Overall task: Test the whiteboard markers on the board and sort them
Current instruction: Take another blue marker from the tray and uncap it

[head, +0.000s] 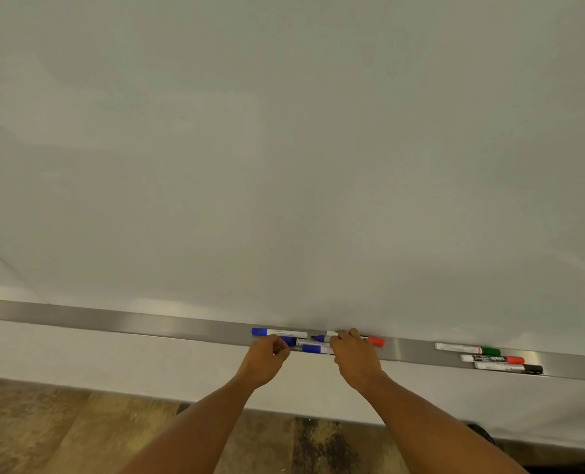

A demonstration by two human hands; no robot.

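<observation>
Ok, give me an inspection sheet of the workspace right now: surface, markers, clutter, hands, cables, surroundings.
Surface: whiteboard shows no marks; metal tray runs along its lower edge.
Job's things: blue markers and a red-capped marker clustered mid-tray; green marker, red marker and black marker grouped apart at right.
Clutter: nothing seen.
Hands: left hand grips a blue marker; right hand rests on the cluster, grip unclear.
Cables: nothing seen.
Surroundings: wooden floor below.

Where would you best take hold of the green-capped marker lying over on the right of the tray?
Pinch the green-capped marker around its white barrel, coming from above and in front. It lies flat along the tray, the board sits behind it, and another marker lies close in front.
</observation>
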